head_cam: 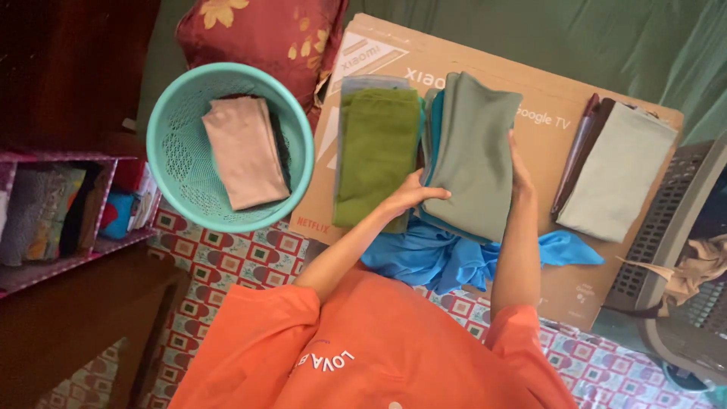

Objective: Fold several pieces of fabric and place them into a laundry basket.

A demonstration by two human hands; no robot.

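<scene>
At the far left stands a pink shelf (57, 208) with folded clothes stuffed in its boxes. Next to it sits a round teal basket (227, 144) with holes in its wall. A folded pink cloth (244, 151) lies inside it, on top of something dark. Behind the basket is a red pillow (261, 30) with yellow leaves on it.

A big flat cardboard box (545, 113) lies on a mat (227, 257) with red and green squares. On the left part of the cardboard lies a folded green cloth (376, 155), with a grey-blue piece peeking out at its top.

The left hand (415, 195) grips the left edge of a folded grey-green cloth (475, 155). The thumb lies on top and the fingers are tucked under, so the hand is closed on it. This cloth sits in the middle of the cardboard, just beside the green one. A teal layer shows along its left edge. The right hand (519, 170) presses against the right edge of the same cloth. Its fingers are mostly hidden behind the cloth, so I cannot tell how tight it holds.

Below the hands lies a crumpled blue cloth (439, 254), unfolded. The person wears an orange shirt (379, 348).

Further right on the cardboard lies a folded pale grey cloth (617, 170), on top of dark brown ones. At the far right is a grey laundry basket (666, 227) with a tan cloth (700, 265) in it.
</scene>
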